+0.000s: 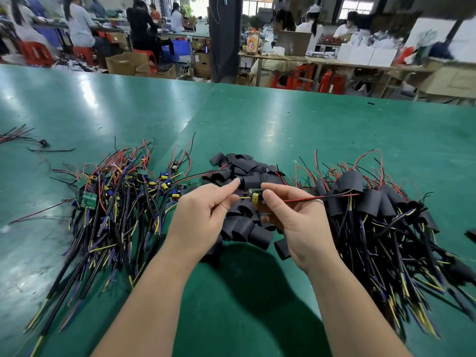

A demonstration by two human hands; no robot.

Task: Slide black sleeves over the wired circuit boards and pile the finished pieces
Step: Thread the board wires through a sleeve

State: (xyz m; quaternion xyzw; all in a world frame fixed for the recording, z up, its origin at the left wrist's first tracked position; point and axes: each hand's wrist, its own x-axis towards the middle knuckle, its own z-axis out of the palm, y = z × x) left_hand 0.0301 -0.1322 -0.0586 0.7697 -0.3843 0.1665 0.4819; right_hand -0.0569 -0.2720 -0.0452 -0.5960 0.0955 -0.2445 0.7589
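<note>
Right hand (291, 220) pinches a bare circuit board (255, 197), long axis left-right, thin leads trailing right. Left hand (203, 212) seems to pinch its yellow wire (243, 198). Loose black sleeves (247, 173) lie directly beneath both hands.

Green table (257, 119), black sleeves (247, 228), red-and-black wires (322, 197).

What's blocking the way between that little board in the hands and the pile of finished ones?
Nothing visible does. The unsleeved board, held between the left hand and right hand, hangs over the loose sleeves; the finished pile lies open just right of it.
</note>
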